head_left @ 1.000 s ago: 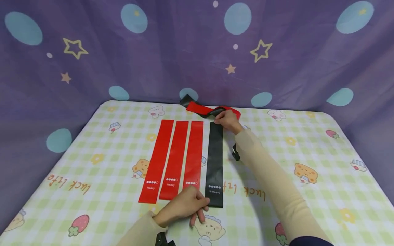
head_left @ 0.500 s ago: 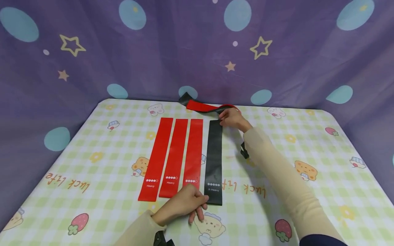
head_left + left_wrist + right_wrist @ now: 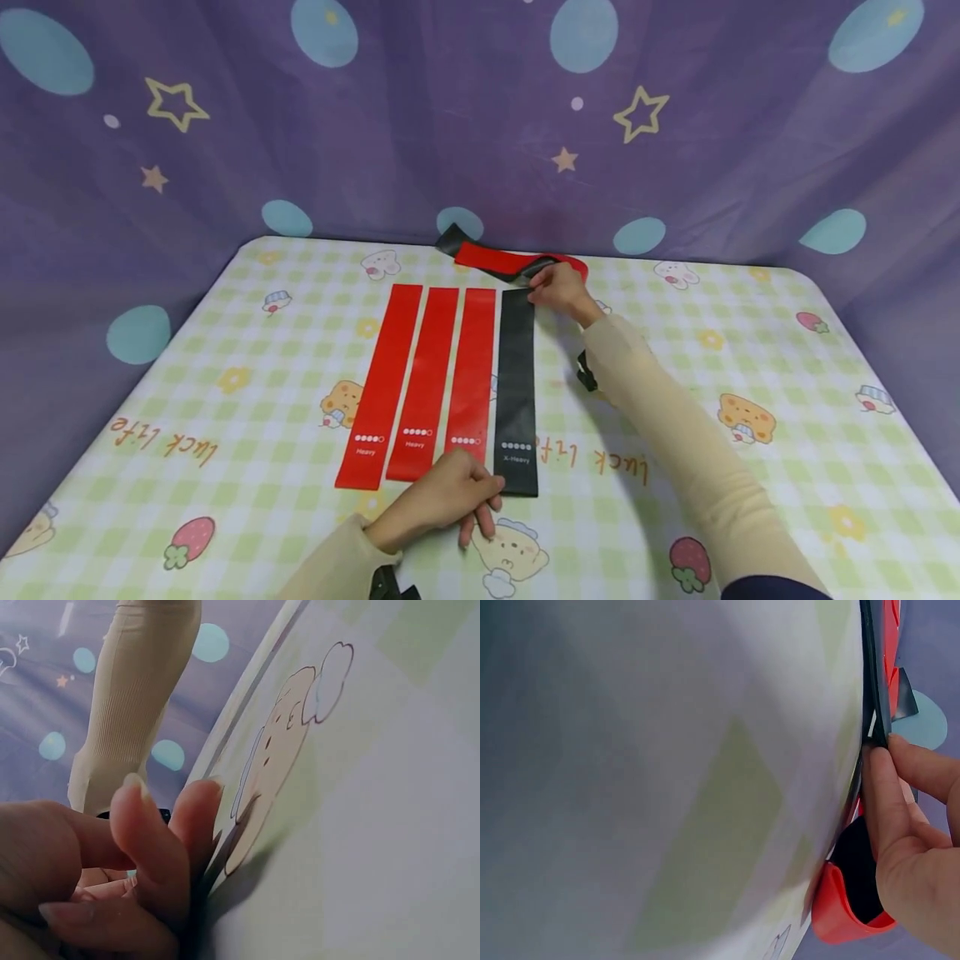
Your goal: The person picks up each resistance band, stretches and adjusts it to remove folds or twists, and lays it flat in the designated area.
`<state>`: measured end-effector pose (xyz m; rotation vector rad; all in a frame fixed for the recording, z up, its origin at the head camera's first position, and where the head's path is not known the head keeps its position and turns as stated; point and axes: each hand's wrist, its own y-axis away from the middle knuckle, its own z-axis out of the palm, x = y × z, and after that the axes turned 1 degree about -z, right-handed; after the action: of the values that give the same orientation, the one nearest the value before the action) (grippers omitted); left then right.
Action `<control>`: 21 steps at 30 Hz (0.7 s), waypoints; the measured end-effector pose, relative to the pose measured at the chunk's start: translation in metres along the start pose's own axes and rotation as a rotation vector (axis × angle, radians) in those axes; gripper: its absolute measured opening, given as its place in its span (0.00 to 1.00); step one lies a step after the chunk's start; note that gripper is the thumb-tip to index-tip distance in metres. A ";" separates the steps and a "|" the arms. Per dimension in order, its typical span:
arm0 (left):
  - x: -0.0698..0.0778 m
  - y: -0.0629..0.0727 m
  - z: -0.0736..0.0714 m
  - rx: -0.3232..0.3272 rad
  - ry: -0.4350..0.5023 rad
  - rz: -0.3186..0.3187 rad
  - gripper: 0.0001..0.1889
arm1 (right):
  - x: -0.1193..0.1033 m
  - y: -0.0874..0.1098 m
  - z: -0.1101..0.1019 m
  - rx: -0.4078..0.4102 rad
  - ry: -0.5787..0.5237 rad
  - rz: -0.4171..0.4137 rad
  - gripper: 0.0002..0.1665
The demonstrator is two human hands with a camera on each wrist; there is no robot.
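A black resistance band point(image 3: 515, 375) marked X-Heavy lies flat at the right of a row of three red resistance bands point(image 3: 471, 358) marked Heavy. My right hand point(image 3: 561, 292) pinches its far end; in the right wrist view, thumb and fingers point(image 3: 889, 780) close on the black edge. At the near end, my left hand point(image 3: 450, 492) grips the left corner between thumb and finger, its wrist crossing the near end of the third red band. In the left wrist view the left hand point(image 3: 150, 855) has curled fingers, and the held corner is hidden.
Beyond my right hand lies a tangled pile of red and black bands point(image 3: 491, 260) at the table's back edge. A checked cartoon cloth point(image 3: 225, 333) covers the table. Behind it hangs a purple curtain point(image 3: 420, 108).
The black band has shifted left, closer to the third red band, with both hands moving along. Its far end first swung slightly right with the right hand, then came back left.
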<state>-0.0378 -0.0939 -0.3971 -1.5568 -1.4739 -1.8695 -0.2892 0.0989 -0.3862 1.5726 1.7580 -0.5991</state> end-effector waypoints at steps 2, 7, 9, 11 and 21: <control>0.001 -0.001 0.000 0.002 0.001 -0.005 0.16 | 0.000 0.000 0.000 0.009 -0.006 -0.002 0.10; 0.001 -0.001 0.001 0.017 0.005 -0.002 0.16 | 0.002 0.000 -0.001 0.020 0.015 -0.013 0.11; 0.001 -0.001 0.001 0.015 0.008 0.000 0.17 | 0.003 0.001 -0.003 0.024 0.033 -0.020 0.11; 0.001 0.000 0.000 0.006 0.018 -0.002 0.17 | 0.005 0.002 -0.005 0.024 0.041 -0.027 0.10; 0.002 0.004 -0.007 -0.020 0.016 0.033 0.16 | 0.004 0.009 -0.019 -0.027 -0.012 -0.041 0.09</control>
<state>-0.0392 -0.1008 -0.3930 -1.5613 -1.4182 -1.8802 -0.2837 0.1173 -0.3755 1.5151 1.7854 -0.6011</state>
